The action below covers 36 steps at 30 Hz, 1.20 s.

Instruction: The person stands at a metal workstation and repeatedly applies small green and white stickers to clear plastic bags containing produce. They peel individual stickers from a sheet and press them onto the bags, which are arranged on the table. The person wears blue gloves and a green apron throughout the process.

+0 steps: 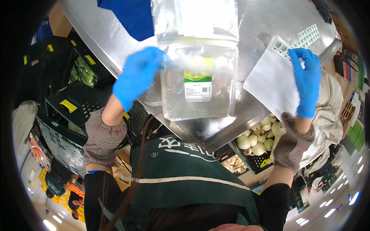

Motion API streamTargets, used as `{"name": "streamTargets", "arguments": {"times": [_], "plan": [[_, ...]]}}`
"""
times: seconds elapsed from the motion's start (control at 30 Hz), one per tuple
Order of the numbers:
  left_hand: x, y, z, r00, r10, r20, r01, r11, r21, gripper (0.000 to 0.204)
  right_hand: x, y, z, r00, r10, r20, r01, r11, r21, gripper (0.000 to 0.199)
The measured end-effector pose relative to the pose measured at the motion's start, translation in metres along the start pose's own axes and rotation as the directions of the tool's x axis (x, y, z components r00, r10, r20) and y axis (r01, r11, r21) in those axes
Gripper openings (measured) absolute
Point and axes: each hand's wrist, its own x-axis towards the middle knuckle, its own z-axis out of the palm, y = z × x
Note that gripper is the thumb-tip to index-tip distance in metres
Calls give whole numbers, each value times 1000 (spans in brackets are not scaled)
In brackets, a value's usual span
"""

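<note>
A stack of clear plastic bags (pixel 173 104) lies flat on the metal table, and its top bag carries a green and white label (pixel 197 85). My left hand (pixel 138 75), in a blue glove, is at the bag's upper left edge. Its fingers are drawn together, and blur at the tips hides what they hold, if anything. Farther right, my blue-gloved right hand (pixel 309 79) grips the upper right edge of a white label sheet (pixel 269 77). Small green-printed stickers (pixel 280 49) show near its thumb.
Blue cloth (pixel 129 17) lies at the table's far left. Another sticker sheet (pixel 309 35) is at the far right. Below the table's right edge stands a crate of onions (pixel 259 140). Dark crates (pixel 63 133), one with bagged greens (pixel 83 73), stand on the left.
</note>
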Motion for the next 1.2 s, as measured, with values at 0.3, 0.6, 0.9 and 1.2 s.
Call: {"name": "streamTargets", "arguments": {"times": [0.3,0.6,0.9,1.2], "plan": [[60,113,64,589,773,-235,-727,634,265,38,-33,64,-31,960,188,209,-257,888,382,19],[76,159,171,902,320,290,-152,864,-479,10,-58,9,-145,783,126,609,-291,940,180,24],[82,160,182,853,424,303,-325,887,-328,15,-53,-9,-133,881,-371,293,456,831,-319,13],[93,136,180,893,410,184,-289,837,-464,31,-24,-8,-75,971,-229,-62,233,869,437,26]]}}
